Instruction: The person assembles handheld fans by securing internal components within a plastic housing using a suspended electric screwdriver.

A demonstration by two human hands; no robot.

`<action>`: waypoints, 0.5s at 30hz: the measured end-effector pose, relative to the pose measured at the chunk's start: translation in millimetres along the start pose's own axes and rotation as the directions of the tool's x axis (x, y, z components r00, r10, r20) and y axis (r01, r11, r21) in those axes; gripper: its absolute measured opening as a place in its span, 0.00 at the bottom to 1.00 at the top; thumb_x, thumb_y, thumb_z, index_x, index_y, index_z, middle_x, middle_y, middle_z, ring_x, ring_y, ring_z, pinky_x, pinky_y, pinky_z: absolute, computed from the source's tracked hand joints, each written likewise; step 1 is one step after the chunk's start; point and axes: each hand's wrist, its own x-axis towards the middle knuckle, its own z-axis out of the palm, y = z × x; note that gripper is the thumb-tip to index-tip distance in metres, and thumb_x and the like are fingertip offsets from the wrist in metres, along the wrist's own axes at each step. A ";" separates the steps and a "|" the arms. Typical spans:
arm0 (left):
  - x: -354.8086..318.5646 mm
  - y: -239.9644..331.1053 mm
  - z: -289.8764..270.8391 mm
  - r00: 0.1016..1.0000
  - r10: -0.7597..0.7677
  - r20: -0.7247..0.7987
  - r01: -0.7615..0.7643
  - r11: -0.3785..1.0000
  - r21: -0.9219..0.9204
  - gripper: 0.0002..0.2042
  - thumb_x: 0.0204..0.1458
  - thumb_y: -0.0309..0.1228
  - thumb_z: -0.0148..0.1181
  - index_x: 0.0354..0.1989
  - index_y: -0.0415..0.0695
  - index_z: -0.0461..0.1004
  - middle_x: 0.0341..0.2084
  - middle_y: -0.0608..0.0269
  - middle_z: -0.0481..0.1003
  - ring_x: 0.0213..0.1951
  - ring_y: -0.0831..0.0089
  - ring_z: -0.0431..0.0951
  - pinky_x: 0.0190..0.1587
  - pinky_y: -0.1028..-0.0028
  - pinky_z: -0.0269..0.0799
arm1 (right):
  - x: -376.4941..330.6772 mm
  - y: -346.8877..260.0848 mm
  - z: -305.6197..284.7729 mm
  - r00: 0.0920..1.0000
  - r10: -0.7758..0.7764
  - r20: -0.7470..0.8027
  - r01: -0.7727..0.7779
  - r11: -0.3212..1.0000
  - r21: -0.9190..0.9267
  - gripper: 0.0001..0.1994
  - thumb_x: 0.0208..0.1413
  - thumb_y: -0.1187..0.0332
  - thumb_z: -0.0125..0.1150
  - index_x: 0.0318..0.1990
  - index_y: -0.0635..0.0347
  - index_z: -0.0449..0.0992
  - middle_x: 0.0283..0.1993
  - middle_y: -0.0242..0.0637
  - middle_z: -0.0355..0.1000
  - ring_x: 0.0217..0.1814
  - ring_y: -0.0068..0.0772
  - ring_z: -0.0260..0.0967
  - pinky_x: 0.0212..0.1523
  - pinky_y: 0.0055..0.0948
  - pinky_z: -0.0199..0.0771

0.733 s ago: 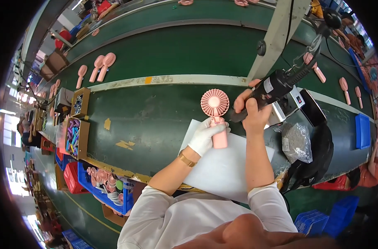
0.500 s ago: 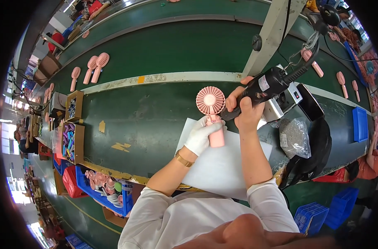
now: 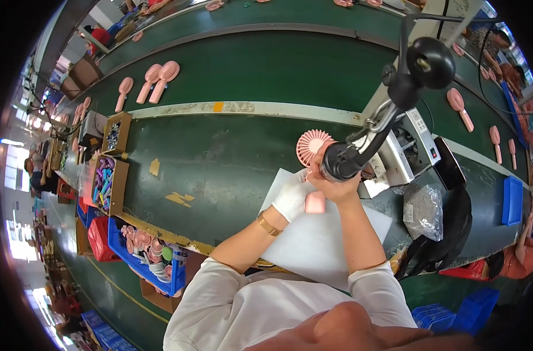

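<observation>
The left hand, in a white glove, is closed around the handle of the pink fan; its fingertips are partly hidden behind the right hand. The bare right hand is wrapped around the black power tool, which is seen nearly end-on and connects at its upper end to a metal hook and a dark cable. The working tip of the tool is covered by the hand, so contact between tip and fan cannot be confirmed. The fan is positioned in front of the person, with its round grille pointing away and its lower handle above the white sheet; whether it rests on the sheet cannot be determined. The sheet lies on the green workbench and extends past the near edge. To the right of the tool stand a metal-cased device and, nearer the person, a clear plastic bag. At the left end of the bench, a cardboard box contains coloured parts. Beyond the pale rail, further pink fans lie on the green conveyor.
</observation>
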 end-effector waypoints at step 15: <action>-1.7 -3.3 1.9 0.995 -0.090 0.041 0.075 0.959 0.274 0.17 0.46 0.24 0.59 0.44 0.41 0.63 0.34 0.62 0.71 0.35 0.74 0.74 0.36 0.74 0.74 | 18.5 -58.9 -40.8 0.902 -0.220 -0.372 0.130 0.959 -0.251 0.18 0.50 0.77 0.56 0.47 0.74 0.60 0.20 0.35 0.64 0.19 0.22 0.60 0.26 0.19 0.62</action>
